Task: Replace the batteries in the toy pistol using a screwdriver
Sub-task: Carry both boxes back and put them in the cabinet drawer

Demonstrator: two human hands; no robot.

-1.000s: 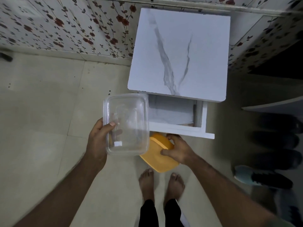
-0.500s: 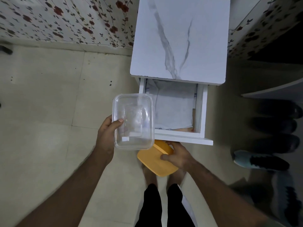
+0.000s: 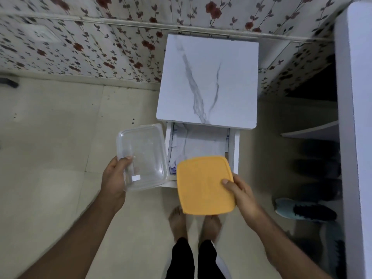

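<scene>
My left hand (image 3: pixel 113 178) grips the near left edge of a clear plastic container (image 3: pixel 143 156), which looks empty and hangs left of the open drawer. My right hand (image 3: pixel 240 191) pinches the right edge of a flat orange lid (image 3: pixel 204 186), held face up over the drawer's front edge. The drawer (image 3: pixel 234 150) of a small white marble-topped cabinet (image 3: pixel 209 77) is pulled out; white cloth or paper (image 3: pixel 199 143) lies inside. No toy pistol, batteries or screwdriver show in this view.
The cabinet stands against a floral-papered wall (image 3: pixel 80 47). Shoes (image 3: pixel 304 210) line the floor at the right under a white shelf unit (image 3: pixel 354 117). My bare feet (image 3: pixel 193 222) stand on beige tiles just before the drawer.
The orange lid has come up from below the drawer front to lie over its front edge, out from under the container. The clear container shifted left. The drawer is pulled out further than a second ago.
</scene>
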